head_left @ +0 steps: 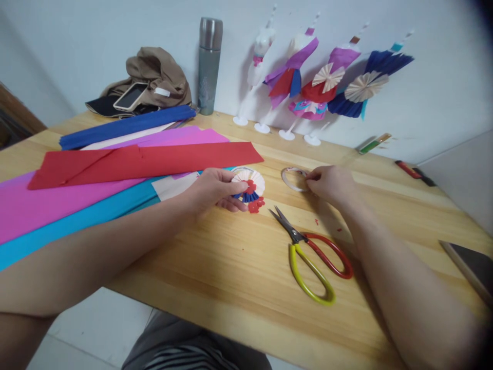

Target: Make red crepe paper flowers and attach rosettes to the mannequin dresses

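Note:
My left hand (213, 192) pinches a small pleated paper rosette (250, 186), white with red and blue parts, just above the wooden table (239, 267). A red paper scrap (256, 205) lies under it. My right hand (331, 184) is closed at the edge of a thin tape ring (292, 179) that lies flat on the table, fingertips touching its rim. Scissors (311, 257) with one red and one yellow handle lie open between my forearms.
Sheets of red (146, 159), pink (46, 203), cyan and blue crepe paper cover the table's left. Several small mannequins in paper dresses (308, 82) stand by the wall, with a steel flask (210, 67), a bag with a phone (131, 95), and a glue stick (374, 144).

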Tool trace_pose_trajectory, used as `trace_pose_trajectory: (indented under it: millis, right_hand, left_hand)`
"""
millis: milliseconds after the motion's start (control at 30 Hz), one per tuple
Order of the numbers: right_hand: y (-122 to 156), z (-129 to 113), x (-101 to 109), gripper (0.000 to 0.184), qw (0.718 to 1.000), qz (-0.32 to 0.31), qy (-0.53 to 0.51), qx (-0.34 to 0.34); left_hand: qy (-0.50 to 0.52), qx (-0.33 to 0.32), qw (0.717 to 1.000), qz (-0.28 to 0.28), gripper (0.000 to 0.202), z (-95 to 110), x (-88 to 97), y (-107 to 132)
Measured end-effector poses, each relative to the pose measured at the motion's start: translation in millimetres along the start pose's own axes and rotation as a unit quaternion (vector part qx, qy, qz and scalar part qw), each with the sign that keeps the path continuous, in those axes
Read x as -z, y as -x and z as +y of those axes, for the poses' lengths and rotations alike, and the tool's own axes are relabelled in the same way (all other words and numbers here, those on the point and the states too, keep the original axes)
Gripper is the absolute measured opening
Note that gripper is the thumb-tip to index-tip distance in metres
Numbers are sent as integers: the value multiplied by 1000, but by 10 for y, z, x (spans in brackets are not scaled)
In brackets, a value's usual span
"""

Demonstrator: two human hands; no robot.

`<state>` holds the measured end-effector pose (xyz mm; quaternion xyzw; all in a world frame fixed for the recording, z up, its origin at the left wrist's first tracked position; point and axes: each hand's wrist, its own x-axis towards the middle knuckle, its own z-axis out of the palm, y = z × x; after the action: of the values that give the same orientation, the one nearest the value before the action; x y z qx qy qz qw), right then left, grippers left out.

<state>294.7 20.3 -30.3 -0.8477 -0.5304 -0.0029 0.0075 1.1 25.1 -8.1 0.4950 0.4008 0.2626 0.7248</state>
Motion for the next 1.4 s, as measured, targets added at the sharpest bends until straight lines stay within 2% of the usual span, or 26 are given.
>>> trace_pose_trajectory:
  millis: [200,400,600,800,933,1167,1267,1400]
  right_hand:
    - [10,-14,24,31,1000,-11,11,-4]
    - [62,-47,100,28,998,-41,28,42]
    - [107,-37,72,26,994,-40,57,82]
    - [106,-8,122,23,987,-50,71,135]
    - [79,-7,95,21,980,-53,101,160]
    - [86,2,14,20,979,-21,85,184]
    - [109,-40,91,17,983,-2,50,178]
    - [190,-155,256,13,987,54,-38,148]
  left_hand:
    - [-9,29,999,-29,12,-46,-54,20]
    - [5,28,999,-43,14,-74,-27,-2]
    - [0,31,998,-48,15,-80,-33,-1]
    - [-4,37,998,-46,26,-67,-43,11]
    - [6,30,998,-49,23,-94,-30,-6]
    - [10,36,998,-49,25,-96,-26,-11]
    - [22,35,998,-56,21,-94,-29,-16]
    - [36,43,997,-53,17,-91,-27,-28]
